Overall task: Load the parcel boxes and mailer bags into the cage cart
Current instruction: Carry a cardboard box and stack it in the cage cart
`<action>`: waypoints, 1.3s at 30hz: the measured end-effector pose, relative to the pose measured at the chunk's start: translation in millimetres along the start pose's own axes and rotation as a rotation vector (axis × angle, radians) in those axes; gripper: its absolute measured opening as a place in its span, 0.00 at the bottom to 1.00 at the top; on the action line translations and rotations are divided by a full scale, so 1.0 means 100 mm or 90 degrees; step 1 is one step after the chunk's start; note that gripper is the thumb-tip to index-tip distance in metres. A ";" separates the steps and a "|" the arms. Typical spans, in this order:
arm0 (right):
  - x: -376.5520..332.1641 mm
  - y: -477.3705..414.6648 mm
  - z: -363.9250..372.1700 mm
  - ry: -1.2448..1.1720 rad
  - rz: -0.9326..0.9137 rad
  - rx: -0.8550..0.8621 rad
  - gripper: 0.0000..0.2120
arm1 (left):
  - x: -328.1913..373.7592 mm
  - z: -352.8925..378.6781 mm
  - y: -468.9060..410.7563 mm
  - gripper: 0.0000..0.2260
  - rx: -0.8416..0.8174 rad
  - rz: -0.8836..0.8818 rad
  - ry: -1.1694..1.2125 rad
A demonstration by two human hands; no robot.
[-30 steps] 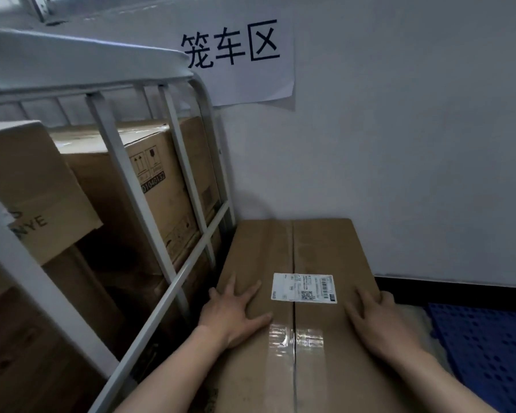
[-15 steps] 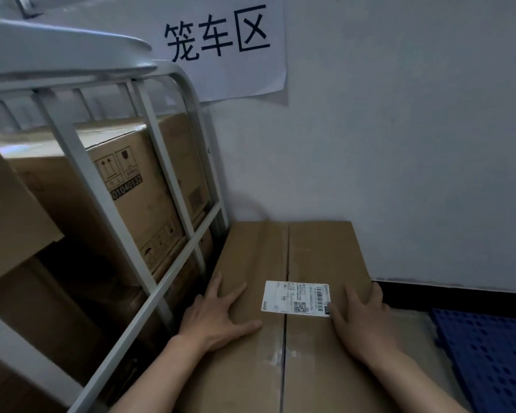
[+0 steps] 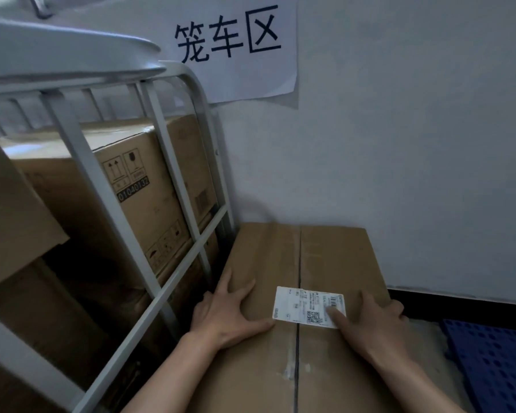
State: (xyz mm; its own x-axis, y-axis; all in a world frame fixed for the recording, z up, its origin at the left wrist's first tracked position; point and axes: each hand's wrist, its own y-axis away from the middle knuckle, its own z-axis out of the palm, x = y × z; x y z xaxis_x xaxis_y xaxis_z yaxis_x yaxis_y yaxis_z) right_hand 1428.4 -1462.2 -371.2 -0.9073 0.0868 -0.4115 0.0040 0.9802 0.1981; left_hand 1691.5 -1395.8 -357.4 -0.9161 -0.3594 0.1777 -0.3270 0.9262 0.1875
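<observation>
view: head camera, aimed down and forward.
parcel box [image 3: 325, 257]: brown carton, laid flat outside the cage cart [image 3: 81, 162], just beside its barred side. the far end is set against the wall [image 3: 399, 144].
shipping label [image 3: 298, 305]: white, stuck on the box top between the two hands.
left hand [image 3: 224, 314]: laid flat on the box top at its left edge. fingers are straight and spread, the thumb is pointed toward the label, nothing is gripped.
right hand [image 3: 373, 323]: laid flat on the top near the right edge, fingers spread, thumb tip rested on the label's corner. outer fingers reach the edge; whether they are curled over it cannot be told.
stacked cartons [image 3: 149, 210]: held behind the cart bars; one is printed 01040132.
sign [image 3: 236, 46]: paper sheet with three printed characters, fixed to the wall above the box.
pallet [image 3: 495, 368]: blue perforated plastic, lower right, near the box.
</observation>
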 end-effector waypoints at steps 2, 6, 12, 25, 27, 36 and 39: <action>0.00 0.06 -0.06 0.009 0.014 0.011 0.37 | 0.04 -0.10 0.05 0.48 -0.001 0.014 -0.011; -0.12 0.25 -0.37 -0.070 0.019 0.020 0.41 | 0.13 -0.58 0.22 0.48 0.031 0.037 -0.028; -0.66 0.58 -1.77 0.004 0.090 0.047 0.46 | 0.52 -1.81 0.72 0.48 0.035 -0.004 0.018; -1.36 1.17 -5.30 -0.068 0.155 0.072 0.47 | 2.07 -5.12 1.33 0.45 0.083 0.051 0.008; -1.50 1.19 -5.73 -0.073 0.146 0.082 0.46 | 2.21 -5.54 1.40 0.44 0.085 0.042 0.014; -2.25 1.51 -6.67 -0.112 0.096 0.075 0.49 | 2.20 -6.94 1.79 0.48 0.105 -0.034 -0.010; -2.55 1.57 -6.76 -0.113 0.072 0.088 0.50 | 2.01 -7.17 1.91 0.50 0.114 -0.056 -0.004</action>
State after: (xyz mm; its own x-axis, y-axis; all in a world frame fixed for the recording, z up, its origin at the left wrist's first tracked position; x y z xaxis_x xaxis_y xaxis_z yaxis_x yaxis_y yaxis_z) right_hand 1376.1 -1451.2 366.4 -0.8099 0.2149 -0.5458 0.1695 0.9765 0.1329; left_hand 1611.6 -1372.6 406.3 -0.8831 -0.4401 0.1627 -0.4418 0.8967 0.0278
